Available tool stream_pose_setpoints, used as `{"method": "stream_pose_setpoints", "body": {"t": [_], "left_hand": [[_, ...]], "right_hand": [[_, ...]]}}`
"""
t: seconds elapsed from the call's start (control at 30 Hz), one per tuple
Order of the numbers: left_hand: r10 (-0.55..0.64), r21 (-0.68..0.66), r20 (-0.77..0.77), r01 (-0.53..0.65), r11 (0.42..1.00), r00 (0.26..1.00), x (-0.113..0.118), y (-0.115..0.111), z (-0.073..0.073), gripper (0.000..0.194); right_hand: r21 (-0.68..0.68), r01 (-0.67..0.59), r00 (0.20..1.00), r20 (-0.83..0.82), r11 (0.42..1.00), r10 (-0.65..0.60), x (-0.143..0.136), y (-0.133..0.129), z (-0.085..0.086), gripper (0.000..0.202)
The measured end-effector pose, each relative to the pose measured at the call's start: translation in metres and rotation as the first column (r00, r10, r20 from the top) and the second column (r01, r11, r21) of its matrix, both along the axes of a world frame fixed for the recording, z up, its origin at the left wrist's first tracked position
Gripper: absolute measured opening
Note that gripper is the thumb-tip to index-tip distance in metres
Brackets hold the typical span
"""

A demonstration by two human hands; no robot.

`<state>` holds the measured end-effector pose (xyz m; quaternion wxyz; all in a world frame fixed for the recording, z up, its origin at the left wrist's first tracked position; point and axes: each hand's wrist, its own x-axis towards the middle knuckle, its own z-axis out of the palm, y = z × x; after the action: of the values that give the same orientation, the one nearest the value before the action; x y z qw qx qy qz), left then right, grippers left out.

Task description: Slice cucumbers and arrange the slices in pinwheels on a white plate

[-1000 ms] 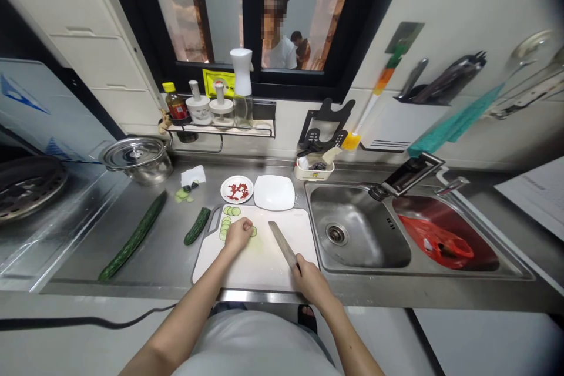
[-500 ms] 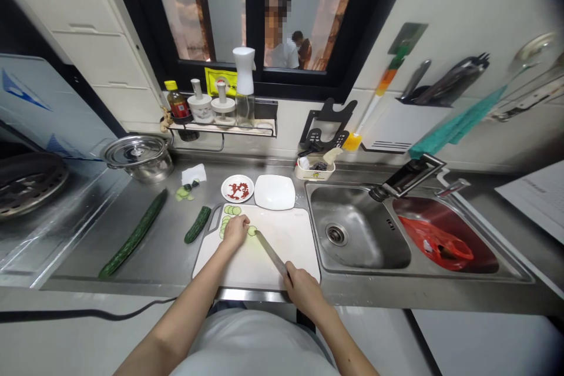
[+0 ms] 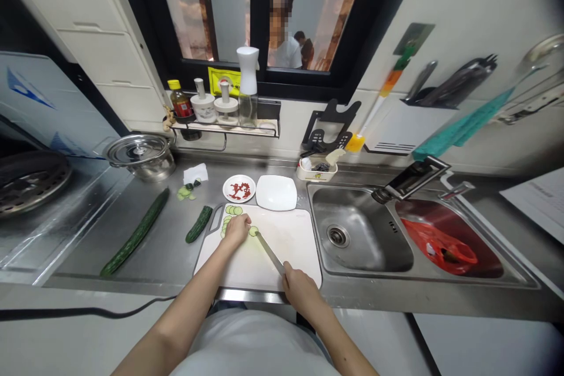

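Observation:
My right hand [image 3: 301, 288] is wrapped round the handle of a kitchen knife [image 3: 269, 253]. The knife slants over the white cutting board [image 3: 282, 247], its tip at a round cucumber slice [image 3: 254, 231]. My left hand [image 3: 237, 230] rests on the board's left half with its fingers curled together. Several cucumber slices [image 3: 233, 210] lie at the board's top left, and more peek out beside my left hand. Whatever is under its fingers is hidden. Left of the board lie a short cucumber piece [image 3: 198, 224] and a whole cucumber [image 3: 136, 232].
Behind the board stand a plate of chopped red bits [image 3: 239, 200] and a white plate [image 3: 276, 202]. A sink [image 3: 359, 241] is at right, with a red bag [image 3: 440, 247] in its second basin. A lidded pot [image 3: 152, 167] and green scraps [image 3: 185, 192] are at left.
The view has shifted slightly. My right hand and the knife have moved a little to the left relative to the board. My left hand stays nearly in place.

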<state>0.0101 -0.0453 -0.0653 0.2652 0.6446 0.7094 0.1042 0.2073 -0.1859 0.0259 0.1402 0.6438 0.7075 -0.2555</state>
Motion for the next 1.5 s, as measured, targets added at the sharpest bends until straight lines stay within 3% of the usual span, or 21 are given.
{"method": "stream_pose_setpoints", "body": {"t": [0.63, 1.5], "left_hand": [[0.016, -0.049, 0.000, -0.015, 0.999, 1.000, 0.001, 0.003, 0.001, 0.016], [0.022, -0.086, -0.004, -0.022, 0.996, 1.000, 0.000, 0.004, 0.005, 0.015]], "right_hand": [[-0.035, -0.048, 0.999, -0.010, 0.998, 0.047, -0.008, 0.020, -0.008, 0.034], [-0.045, -0.059, 0.998, 0.001, 0.997, 0.059, -0.012, 0.025, 0.000, 0.032]]}}
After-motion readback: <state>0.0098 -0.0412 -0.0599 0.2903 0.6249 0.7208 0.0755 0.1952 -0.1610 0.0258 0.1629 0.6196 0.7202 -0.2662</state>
